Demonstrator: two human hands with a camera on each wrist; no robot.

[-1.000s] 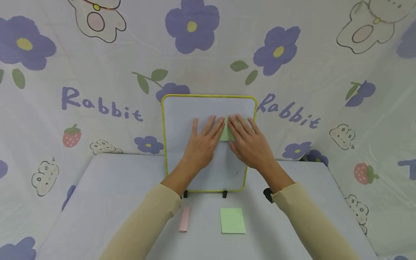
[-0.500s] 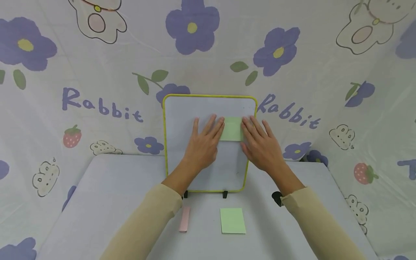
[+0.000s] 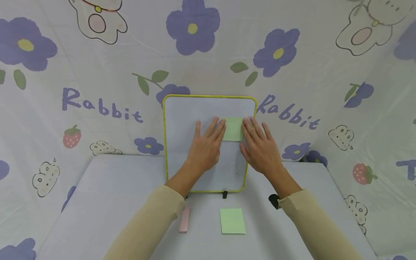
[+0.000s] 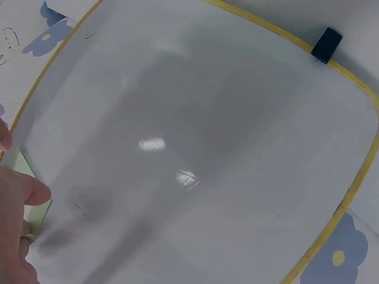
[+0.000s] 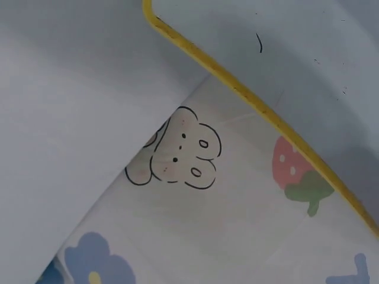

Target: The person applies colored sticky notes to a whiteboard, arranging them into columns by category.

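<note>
A light green sticky note lies flat on the upper right of a yellow-framed whiteboard. My left hand rests on the board with straight fingers, its fingertips at the note's left edge. At the opposite edge, the straight fingers of my right hand touch the note and board. Seen from the left wrist, part of the left hand overlaps a corner of the green note. In the right wrist view the hand is out of frame; only the board's yellow edge and the patterned cloth show.
On the white table, in front of the board, lie a green sticky note pad and a narrow pink paper strip. Black feet hold the board up. Behind it hangs a flower-and-rabbit cloth.
My right hand has slid right across the note to its right edge, uncovering its middle. The left hand has shifted very slightly to the right.
</note>
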